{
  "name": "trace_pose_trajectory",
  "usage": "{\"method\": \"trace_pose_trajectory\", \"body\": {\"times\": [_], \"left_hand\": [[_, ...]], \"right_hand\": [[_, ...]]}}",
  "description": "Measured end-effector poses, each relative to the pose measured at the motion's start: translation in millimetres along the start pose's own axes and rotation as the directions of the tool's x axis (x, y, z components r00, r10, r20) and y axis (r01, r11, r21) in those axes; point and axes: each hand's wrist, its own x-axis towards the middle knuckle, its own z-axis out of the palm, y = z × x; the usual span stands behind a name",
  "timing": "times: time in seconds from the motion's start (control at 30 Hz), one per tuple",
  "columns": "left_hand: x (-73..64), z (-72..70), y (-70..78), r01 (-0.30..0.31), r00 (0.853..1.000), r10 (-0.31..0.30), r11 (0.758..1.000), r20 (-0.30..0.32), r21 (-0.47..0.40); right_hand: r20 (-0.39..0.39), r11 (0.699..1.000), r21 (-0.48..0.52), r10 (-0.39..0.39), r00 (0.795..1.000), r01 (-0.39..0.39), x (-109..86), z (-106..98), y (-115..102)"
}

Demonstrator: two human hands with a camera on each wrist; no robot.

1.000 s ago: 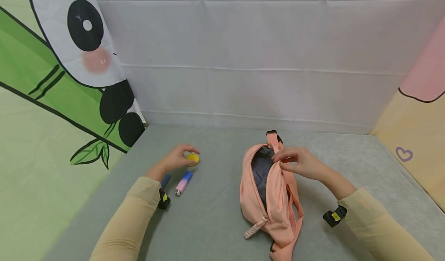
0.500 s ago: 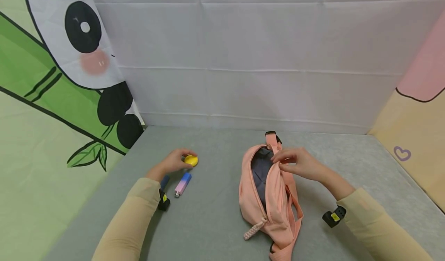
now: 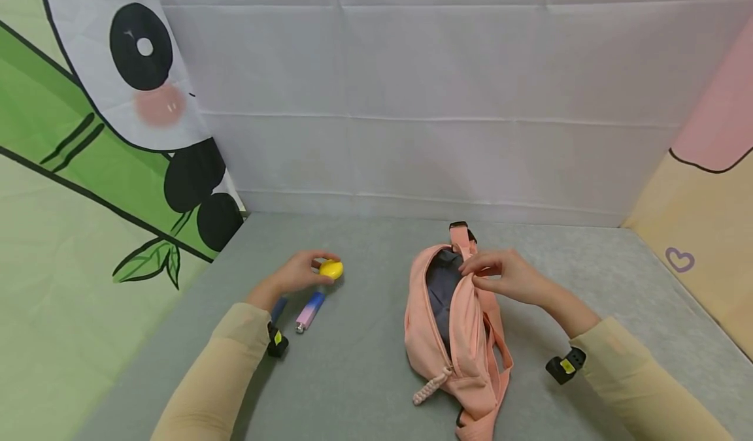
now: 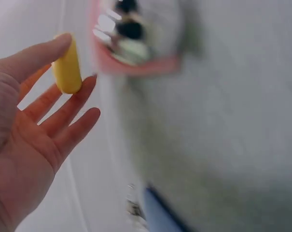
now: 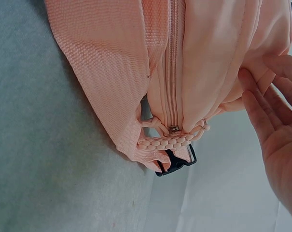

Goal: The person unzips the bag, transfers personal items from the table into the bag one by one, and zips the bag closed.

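Observation:
In the head view my left hand (image 3: pixel 302 272) pinches a small, smooth yellow disc (image 3: pixel 331 270) between thumb and fingers. The left wrist view shows the disc (image 4: pixel 67 67) edge-on, thick with rounded sides. My right hand (image 3: pixel 507 275) pinches the edge of the opening of a pink sling bag (image 3: pixel 470 343). Its unzipped mouth gapes, baring the dark grey lining (image 3: pixel 442 291). In the right wrist view the fingers (image 5: pixel 261 113) press into the bag's fabric (image 5: pixel 211 58); a braided zipper pull (image 5: pixel 165 143) hangs beside a black buckle (image 5: pixel 177 164).
A pink-and-blue stick with a shiny metal end (image 3: pixel 310 312) lies on the grey table (image 3: pixel 359 362) below my left hand. Next to it a dark blue object (image 3: pixel 279 308) is partly hidden by the left wrist. A white cloth wall (image 3: pixel 382 153) stands behind the table.
My left hand has closed its pinch on the yellow disc and moved it slightly right, tilting it. The right hand and the bag stay as they were.

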Motion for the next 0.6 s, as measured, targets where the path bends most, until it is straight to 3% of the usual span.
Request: {"method": "trace_pose_trajectory", "body": {"times": [0.23, 0.4, 0.6], "left_hand": [[2.6, 3.0, 29.5, -0.114, 0.993, 0.114, 0.987, -0.009, -0.109], [5.0, 7.4, 51.7, -0.172, 0.984, 0.176, 0.962, -0.001, -0.21], [7.4, 14.5, 74.1, -0.226, 0.971, 0.24, 0.935, 0.019, -0.272]], "right_hand": [[0.01, 0.999, 0.004, 0.032, 0.999, -0.032, -0.8, -1, 1], [0.009, 1.0, 0.001, 0.031, 0.999, -0.031, -1.2, -1, 2], [0.008, 1.0, -0.002, 0.023, 1.0, -0.023, -1.1, -2, 2]]}}
